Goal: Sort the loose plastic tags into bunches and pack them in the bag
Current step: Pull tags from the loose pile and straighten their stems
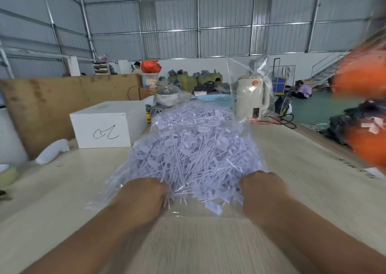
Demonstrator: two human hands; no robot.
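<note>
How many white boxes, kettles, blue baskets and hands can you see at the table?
White box: 1
Kettle: 1
Blue basket: 1
Hands: 2, the left hand and the right hand, both gripping the near end of the clear bag full of tags
Total: 5

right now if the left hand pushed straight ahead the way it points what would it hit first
The left hand already grips the clear bag, so it would press straight into the heap of plastic tags inside.
</note>
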